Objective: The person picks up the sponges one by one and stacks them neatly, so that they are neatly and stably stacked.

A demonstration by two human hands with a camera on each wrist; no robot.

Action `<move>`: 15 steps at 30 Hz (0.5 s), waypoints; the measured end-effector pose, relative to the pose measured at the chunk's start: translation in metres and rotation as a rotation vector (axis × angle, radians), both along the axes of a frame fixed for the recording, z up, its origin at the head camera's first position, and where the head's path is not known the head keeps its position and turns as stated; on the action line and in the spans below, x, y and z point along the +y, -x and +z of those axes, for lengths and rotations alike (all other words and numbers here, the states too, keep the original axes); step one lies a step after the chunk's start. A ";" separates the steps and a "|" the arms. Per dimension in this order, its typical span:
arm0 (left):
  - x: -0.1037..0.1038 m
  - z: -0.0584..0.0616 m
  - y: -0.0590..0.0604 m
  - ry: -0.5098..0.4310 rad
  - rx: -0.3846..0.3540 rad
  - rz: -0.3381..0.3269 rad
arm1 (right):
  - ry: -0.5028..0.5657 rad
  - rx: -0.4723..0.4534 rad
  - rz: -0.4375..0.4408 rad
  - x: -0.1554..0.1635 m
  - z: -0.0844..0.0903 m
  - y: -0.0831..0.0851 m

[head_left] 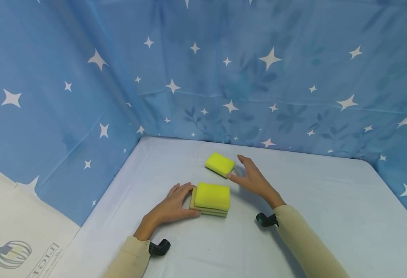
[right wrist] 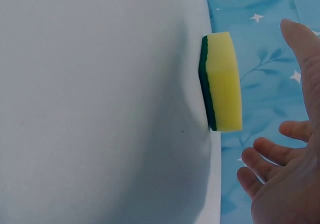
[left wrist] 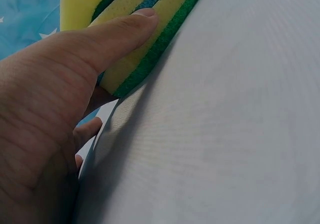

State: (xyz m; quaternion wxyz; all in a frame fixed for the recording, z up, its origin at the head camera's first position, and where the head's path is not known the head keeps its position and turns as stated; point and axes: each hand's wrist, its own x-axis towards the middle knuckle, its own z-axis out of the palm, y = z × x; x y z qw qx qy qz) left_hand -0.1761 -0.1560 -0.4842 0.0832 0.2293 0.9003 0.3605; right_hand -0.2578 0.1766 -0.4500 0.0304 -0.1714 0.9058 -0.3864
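A stack of three scouring sponges (head_left: 212,197) sits on the white table, a bright yellow one on top of two duller ones. My left hand (head_left: 170,206) holds the stack from its left side. In the left wrist view the thumb (left wrist: 125,36) lies along the edges of the lower sponges (left wrist: 175,8), whose scrub layers are blue and green. Farther back, a single yellow sponge (head_left: 221,164) rests with its dark green side down. Just right of it hovers my right hand (head_left: 255,183), fingers spread, thumb near the sponge's corner, holding nothing.
The white-covered table (head_left: 328,204) reaches back to a blue curtain (head_left: 259,88) with white stars, which also hangs along the left side. Pale printed fabric (head_left: 19,224) lies at the lower left. Each wrist wears a small black device (head_left: 160,247).
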 end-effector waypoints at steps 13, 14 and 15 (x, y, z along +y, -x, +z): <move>0.001 0.000 -0.001 0.015 -0.013 0.021 | -0.042 -0.016 0.003 -0.007 -0.006 0.011; 0.001 0.000 -0.001 0.017 -0.015 0.024 | -0.040 -0.014 0.004 -0.007 -0.007 0.012; 0.001 0.000 -0.001 0.018 -0.015 0.028 | -0.035 -0.013 0.003 -0.007 -0.008 0.013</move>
